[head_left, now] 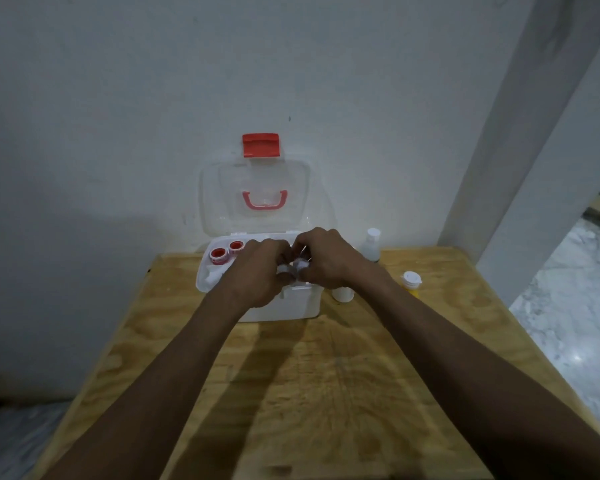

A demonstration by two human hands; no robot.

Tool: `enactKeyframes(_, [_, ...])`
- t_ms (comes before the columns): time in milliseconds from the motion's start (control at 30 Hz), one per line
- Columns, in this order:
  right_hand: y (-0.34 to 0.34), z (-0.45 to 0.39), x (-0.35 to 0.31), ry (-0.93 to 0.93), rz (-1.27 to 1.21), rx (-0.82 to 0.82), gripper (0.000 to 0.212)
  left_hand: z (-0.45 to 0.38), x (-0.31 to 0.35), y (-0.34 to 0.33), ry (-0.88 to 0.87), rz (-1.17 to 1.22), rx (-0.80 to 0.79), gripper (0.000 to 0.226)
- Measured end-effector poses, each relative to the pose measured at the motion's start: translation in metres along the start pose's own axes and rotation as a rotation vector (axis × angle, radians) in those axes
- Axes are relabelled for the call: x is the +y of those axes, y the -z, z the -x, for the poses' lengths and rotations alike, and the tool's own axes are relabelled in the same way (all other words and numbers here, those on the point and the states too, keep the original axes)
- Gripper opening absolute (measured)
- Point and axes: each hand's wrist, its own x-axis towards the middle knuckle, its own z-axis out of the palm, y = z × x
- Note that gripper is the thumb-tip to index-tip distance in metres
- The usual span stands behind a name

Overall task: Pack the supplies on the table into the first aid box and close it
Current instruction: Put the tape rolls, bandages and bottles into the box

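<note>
The white first aid box (pixel 291 308) stands open at the far side of the wooden table, its clear lid (pixel 215 202) with a red latch (pixel 260 145) leaning back on the wall. Two red-cored tape rolls (pixel 218 255) lie in its left end. My left hand (pixel 257 275) and my right hand (pixel 326 261) meet over the box, both pinching a small white wad (pixel 300 264), perhaps cotton or gauze. A clear bottle with a white cap (pixel 372 244), a yellow bottle with a white flip cap (pixel 411 282) and a white container (pixel 343 294) stand right of the box.
The table (pixel 326 393) is pale plywood pushed against a white wall. A wall corner (pixel 520 150) rises at the right, with speckled floor beyond the table's right edge. Floor shows at the lower left too.
</note>
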Motion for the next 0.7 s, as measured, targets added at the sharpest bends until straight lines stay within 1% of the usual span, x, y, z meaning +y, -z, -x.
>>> enactKeyframes(67, [0.001, 0.000, 0.000, -0.009, 0.005, -0.022, 0.038, 0.000, 0.000, 0.002, 0.013, -0.009, -0.034, 0.038])
enactKeyframes(167, [0.003, 0.002, -0.001, -0.040, -0.018, -0.074, 0.058, 0.003, -0.006, 0.007, 0.047, 0.065, -0.078, 0.051])
enactKeyframes(267, [0.006, 0.005, -0.004, -0.060, -0.089, -0.129, 0.067, 0.008, -0.008, 0.013, 0.055, 0.098, -0.105, 0.054])
enactKeyframes(433, [0.006, 0.008, -0.010, -0.057, -0.107, -0.165, 0.068, 0.015, -0.010, 0.019, 0.043, 0.105, -0.124, 0.050])
enactKeyframes(567, [0.004, 0.008, -0.009, -0.059, -0.093, -0.155, 0.063, 0.017, -0.011, 0.018, 0.016, 0.096, -0.087, 0.038])
enactKeyframes(700, [0.004, 0.007, -0.007, -0.062, -0.095, -0.141, 0.061, 0.018, -0.010, 0.019, 0.006, 0.086, -0.059, 0.034])
